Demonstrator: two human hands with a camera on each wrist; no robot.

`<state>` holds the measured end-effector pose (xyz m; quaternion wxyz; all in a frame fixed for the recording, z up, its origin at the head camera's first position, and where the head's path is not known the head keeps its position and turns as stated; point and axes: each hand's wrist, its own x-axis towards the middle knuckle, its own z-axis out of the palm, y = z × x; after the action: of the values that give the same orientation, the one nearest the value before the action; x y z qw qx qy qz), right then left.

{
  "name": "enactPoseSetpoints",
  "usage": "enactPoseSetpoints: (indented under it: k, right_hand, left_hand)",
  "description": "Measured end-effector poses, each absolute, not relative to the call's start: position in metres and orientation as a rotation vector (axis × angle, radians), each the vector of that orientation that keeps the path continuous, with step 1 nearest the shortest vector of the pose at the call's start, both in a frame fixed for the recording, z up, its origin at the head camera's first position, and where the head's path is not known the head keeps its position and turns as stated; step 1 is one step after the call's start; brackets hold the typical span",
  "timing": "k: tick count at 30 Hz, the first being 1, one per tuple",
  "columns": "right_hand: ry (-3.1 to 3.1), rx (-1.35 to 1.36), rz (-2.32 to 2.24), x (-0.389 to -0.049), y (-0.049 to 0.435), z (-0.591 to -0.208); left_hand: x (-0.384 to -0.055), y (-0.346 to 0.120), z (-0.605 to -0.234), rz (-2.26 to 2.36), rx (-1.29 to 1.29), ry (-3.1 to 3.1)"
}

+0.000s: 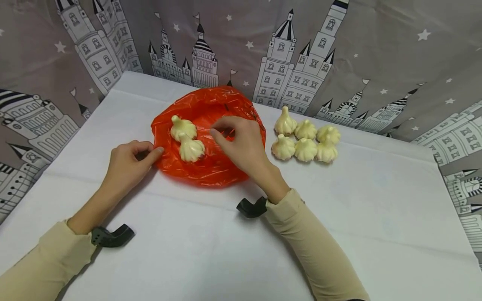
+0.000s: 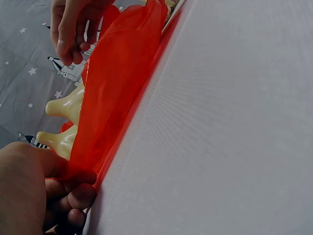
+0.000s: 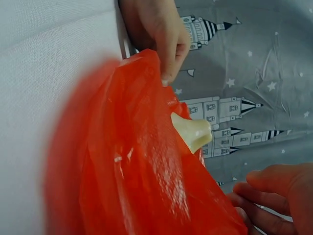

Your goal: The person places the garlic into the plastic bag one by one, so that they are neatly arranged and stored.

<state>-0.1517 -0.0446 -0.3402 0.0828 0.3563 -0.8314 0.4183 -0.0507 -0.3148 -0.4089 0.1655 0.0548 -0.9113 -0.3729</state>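
Observation:
A red plastic bag (image 1: 211,173) lies spread on the table with its mouth up. Two garlic bulbs (image 1: 192,149) sit inside its left part, touching each other. At the bag's left rim my left hand (image 1: 129,161) pinches the film between thumb and fingers; the left wrist view shows the red plastic (image 2: 120,78) under that thumb. My right hand (image 1: 244,140) hovers over the right part of the bag, fingers loosely bent, with nothing visible in them. From the right wrist camera, one bulb's pale stem (image 3: 194,132) pokes above the bag's rim.
Several more garlic bulbs (image 1: 306,149) stand in two close rows on the white table (image 1: 180,251), just right of the bag. Behind the table hangs a grey cloth (image 1: 233,46) printed with castles and stars. Each wrist carries a black mount.

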Motion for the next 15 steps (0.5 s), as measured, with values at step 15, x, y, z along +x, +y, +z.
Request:
enactPoseSetpoints:
  k: [15]
  right_hand:
    - [-2.418,0.988,1.282,-0.149,-0.009,-0.342]
  left_hand:
    - [-0.053,-0.316,-0.411,-1.063,0.167,-2.61]
